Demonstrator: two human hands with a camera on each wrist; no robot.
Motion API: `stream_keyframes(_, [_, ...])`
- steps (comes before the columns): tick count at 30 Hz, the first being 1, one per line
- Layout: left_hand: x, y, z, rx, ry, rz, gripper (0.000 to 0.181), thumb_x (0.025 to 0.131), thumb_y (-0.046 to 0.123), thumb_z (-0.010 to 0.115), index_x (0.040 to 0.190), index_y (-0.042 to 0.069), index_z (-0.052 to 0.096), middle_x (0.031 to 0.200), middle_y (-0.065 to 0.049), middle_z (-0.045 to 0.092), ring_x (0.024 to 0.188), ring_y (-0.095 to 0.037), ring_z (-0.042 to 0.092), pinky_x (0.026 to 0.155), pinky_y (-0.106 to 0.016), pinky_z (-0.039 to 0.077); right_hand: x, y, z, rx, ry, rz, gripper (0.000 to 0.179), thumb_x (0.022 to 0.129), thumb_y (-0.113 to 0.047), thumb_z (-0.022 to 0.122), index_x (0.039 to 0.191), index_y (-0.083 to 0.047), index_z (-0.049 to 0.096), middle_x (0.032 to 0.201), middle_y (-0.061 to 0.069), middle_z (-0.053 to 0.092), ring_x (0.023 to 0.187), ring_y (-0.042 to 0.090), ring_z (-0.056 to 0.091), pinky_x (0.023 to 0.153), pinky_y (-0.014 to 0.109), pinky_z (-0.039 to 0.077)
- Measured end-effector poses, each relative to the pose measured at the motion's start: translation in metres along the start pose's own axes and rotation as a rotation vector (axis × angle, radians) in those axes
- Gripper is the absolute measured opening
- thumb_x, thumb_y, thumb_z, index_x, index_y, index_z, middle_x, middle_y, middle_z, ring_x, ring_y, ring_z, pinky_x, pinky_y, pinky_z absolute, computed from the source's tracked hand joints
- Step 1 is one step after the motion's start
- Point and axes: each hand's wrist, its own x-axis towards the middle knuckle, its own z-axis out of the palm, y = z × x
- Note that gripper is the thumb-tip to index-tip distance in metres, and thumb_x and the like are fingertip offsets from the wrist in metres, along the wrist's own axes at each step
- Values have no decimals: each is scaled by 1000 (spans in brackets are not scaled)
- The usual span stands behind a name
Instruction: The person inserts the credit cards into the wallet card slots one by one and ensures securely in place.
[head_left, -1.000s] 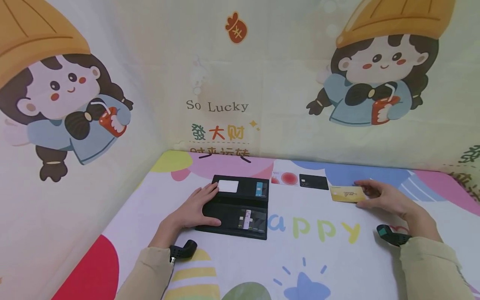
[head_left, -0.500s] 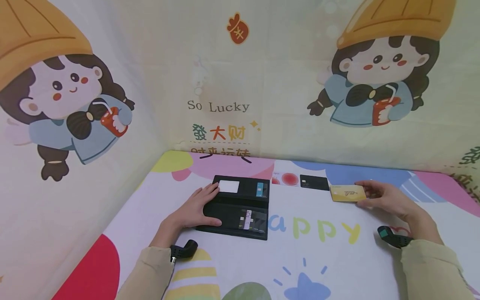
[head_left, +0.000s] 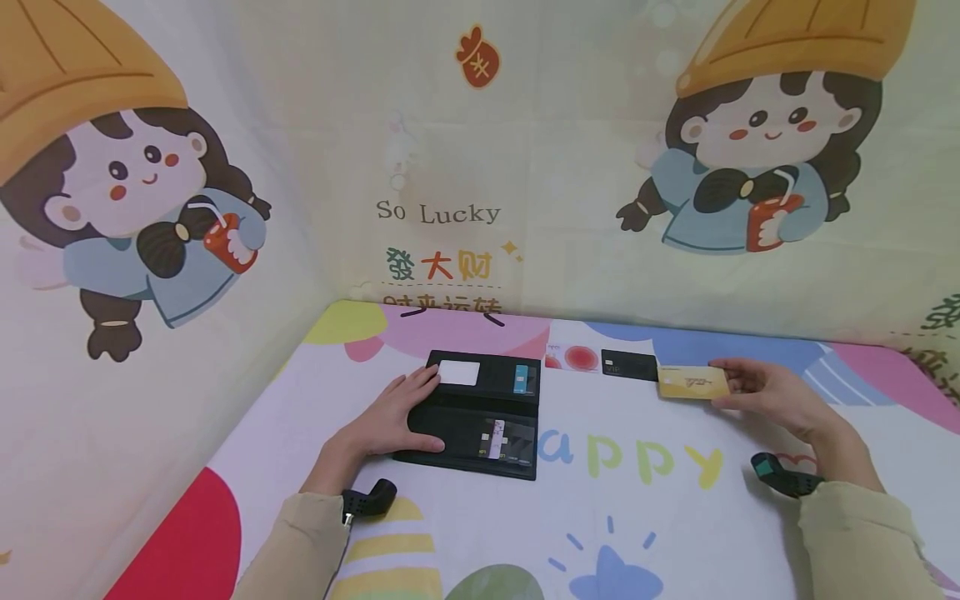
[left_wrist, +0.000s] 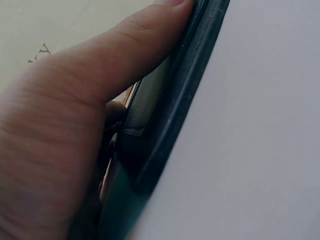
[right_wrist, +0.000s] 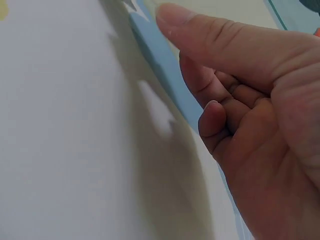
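A black card wallet (head_left: 468, 405) lies unfolded on the table. My left hand (head_left: 387, 419) rests on its left side with spread fingers, the thumb across the lower half. In the left wrist view that thumb (left_wrist: 135, 42) lies over the wallet's edge. The upper half holds a white card (head_left: 459, 372) and a blue card (head_left: 521, 379); clear pockets in the lower half show a patterned strip (head_left: 496, 439). On the right, my right hand (head_left: 772, 396) pinches a gold card (head_left: 692, 382) by its right end. The right wrist view shows the curled fingers (right_wrist: 212, 120), not the card.
A black VIP card (head_left: 628, 364) lies just left of the gold card, and a white card with a red circle (head_left: 579, 358) is beside it. The printed cloth (head_left: 630, 517) covers the table. A patterned backdrop (head_left: 562, 167) rises behind and on the left.
The gold card in my right hand has risen slightly and shifted a little left, closer to the black card. My left hand stays on the wallet.
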Motion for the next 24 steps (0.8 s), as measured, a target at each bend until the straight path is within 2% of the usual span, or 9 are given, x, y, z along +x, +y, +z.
stream_keyframes(4, [-1, 1, -1, 5, 0, -4, 113, 73, 62, 80, 158, 5, 32, 167, -8, 19, 153, -29, 12, 123, -51, 4, 0, -3, 3, -4, 10, -12, 86, 85, -40, 82, 148, 5, 43, 141, 31, 46, 117, 41, 48, 81, 19, 47])
stream_keyframes(9, [0, 1, -1, 7, -2, 3, 112, 73, 62, 79, 158, 5, 32, 167, -8, 19, 153, -29, 12, 123, -51, 4, 1, -7, 6, 10, 20, -22, 86, 86, -41, 81, 148, 4, 43, 141, 30, 48, 117, 39, 49, 78, 13, 46])
stream_keyframes(18, [1, -1, 0, 7, -1, -2, 113, 73, 62, 79, 158, 5, 32, 167, -8, 19, 153, -29, 12, 123, -51, 4, 4, -19, 13, 27, 41, -18, 85, 86, -41, 82, 147, 4, 45, 138, 29, 50, 113, 37, 49, 76, 13, 49])
stream_keyframes(24, [1, -3, 1, 12, -1, 21, 113, 74, 62, 79, 158, 5, 31, 167, -8, 19, 153, -29, 12, 123, -50, 4, 5, -26, 19, 16, 61, -52, 79, 87, -38, 82, 145, 4, 48, 134, 26, 53, 110, 34, 49, 75, 12, 47])
